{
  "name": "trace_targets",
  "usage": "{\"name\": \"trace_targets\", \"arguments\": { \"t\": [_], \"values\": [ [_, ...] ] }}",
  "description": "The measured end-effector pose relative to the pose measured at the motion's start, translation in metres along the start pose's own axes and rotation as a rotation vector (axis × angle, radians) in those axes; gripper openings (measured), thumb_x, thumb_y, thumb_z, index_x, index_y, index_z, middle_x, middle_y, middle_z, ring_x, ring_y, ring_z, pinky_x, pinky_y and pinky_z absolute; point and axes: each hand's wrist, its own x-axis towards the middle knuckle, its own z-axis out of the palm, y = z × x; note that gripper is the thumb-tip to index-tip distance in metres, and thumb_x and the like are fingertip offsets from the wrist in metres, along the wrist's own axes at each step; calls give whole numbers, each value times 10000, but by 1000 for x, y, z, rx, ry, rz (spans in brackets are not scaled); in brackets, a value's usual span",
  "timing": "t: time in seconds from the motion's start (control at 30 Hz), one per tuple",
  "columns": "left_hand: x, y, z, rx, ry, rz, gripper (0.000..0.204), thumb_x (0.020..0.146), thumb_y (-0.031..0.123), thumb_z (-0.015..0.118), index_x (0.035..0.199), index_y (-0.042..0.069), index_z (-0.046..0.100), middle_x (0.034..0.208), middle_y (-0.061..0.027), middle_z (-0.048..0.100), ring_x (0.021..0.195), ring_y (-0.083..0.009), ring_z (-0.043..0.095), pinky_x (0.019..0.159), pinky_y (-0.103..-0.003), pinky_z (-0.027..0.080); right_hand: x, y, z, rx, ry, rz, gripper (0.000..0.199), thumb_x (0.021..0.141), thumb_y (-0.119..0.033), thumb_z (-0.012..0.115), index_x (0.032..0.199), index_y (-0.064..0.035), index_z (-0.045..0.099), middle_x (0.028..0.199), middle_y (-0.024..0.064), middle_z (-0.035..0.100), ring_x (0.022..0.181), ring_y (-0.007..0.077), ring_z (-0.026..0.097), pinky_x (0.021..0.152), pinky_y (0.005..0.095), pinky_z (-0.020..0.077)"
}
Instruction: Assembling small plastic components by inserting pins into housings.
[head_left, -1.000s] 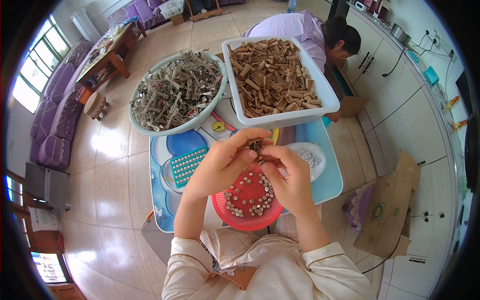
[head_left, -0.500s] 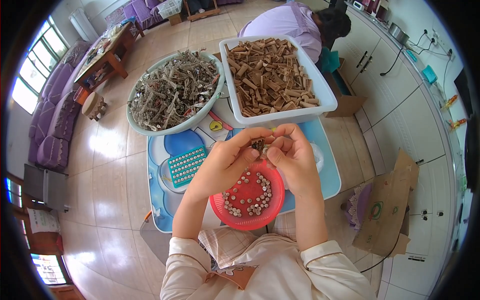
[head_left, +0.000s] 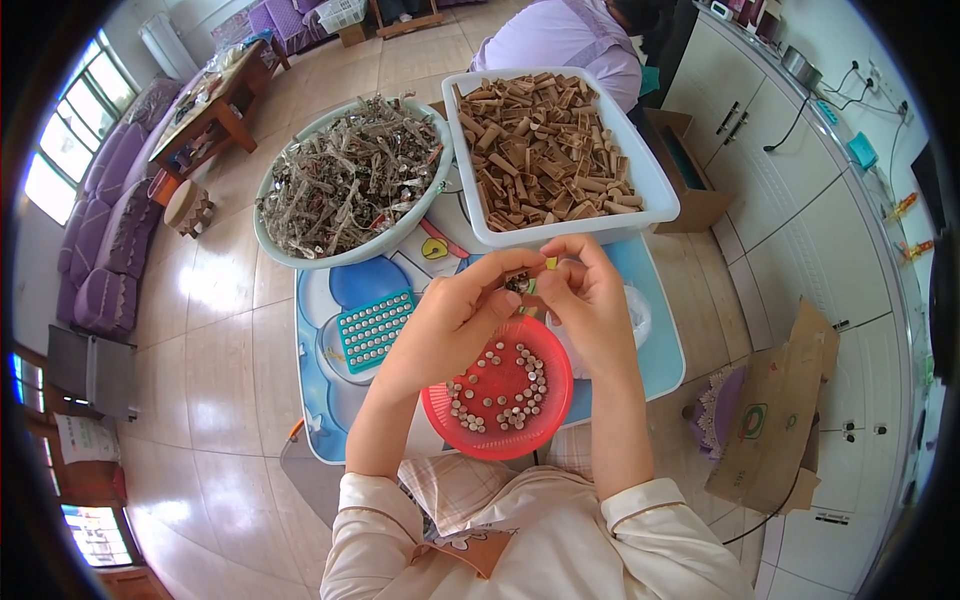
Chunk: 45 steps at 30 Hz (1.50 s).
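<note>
Above the red plastic basket (head_left: 500,447), my two hands meet, fingers closed together. My left hand (head_left: 462,308) grips a small dark piece with shiny bits (head_left: 518,283), mostly covered by the fingers. At its right side, my right hand (head_left: 588,300) pinches a small yellow-green strip (head_left: 551,263); whether it is joined to the dark piece I cannot tell. Small round metal discs (head_left: 532,378) lie scattered in the basket. Left of my left wrist is a teal tray (head_left: 376,331) holding rows of similar round discs.
A pale green tub (head_left: 263,232) heaped with clear-and-metal strips and a white bin (head_left: 560,235) of brown curved pieces stand beyond my hands. Both border the blue table (head_left: 660,340). A person in lilac (head_left: 560,40) bends behind the bin. Cardboard (head_left: 775,410) stands at right.
My right fingers have shifted slightly up, and more of the yellow-green strip shows between them. A round silver piece seen at the fingertips is no longer visible there. The other person's head has moved away.
</note>
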Motion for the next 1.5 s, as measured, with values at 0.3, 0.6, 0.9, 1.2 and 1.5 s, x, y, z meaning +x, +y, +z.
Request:
{"name": "trace_targets", "arguments": {
  "t": [0.3, 0.6, 0.9, 1.2, 1.5],
  "values": [
    [1, -4, -15, -271, -43, -158, 307, 884, 48, 373, 1188, 8, 395, 1092, -126, 527, 914, -195, 575, 781, -302, 492, -27, 43, 1, -725, -310, 21, 126, 751, -109, 583, 822, -20, 529, 706, 152, 570, 662, 296, 565, 597, 368, 433],
    [11, -11, -21, -457, -27, -295, 308, 892, 42, 353, 1196, 27, 396, 1053, -93, 527, 918, -170, 559, 792, -293, 486, -31, 84, 0, -897, -304, -30, 85, 759, -58, 540, 807, -6, 491, 756, 174, 555, 720, 340, 553, 632, 421, 425],
    [11, -14, -22, -422, -176, -283, 293, 890, 58, 378, 1182, 36, 399, 1052, -102, 541, 894, -160, 568, 762, -294, 500, -34, 105, 7, -1262, -457, -174, 83, 734, -39, 495, 815, -19, 495, 751, 136, 538, 735, 300, 569, 595, 385, 472],
    [8, -15, -29, -447, -171, -269, 282, 890, 71, 387, 1169, 34, 395, 1040, -109, 550, 899, -152, 562, 736, -303, 513, -19, 44, 4, -837, -215, -175, 143, 708, -46, 572, 848, -53, 543, 747, 105, 552, 682, 253, 576, 586, 365, 462],
    [9, -13, -22, -403, -200, -291, 292, 885, 75, 399, 1172, 18, 400, 850, -20, 527, 766, -73, 525, 681, -262, 524, 4, 4, 8, -843, 46, -816, 278, 671, 37, 636, 913, -48, 529, 813, 69, 584, 661, 184, 572, 581, 275, 465]
  ]
}}
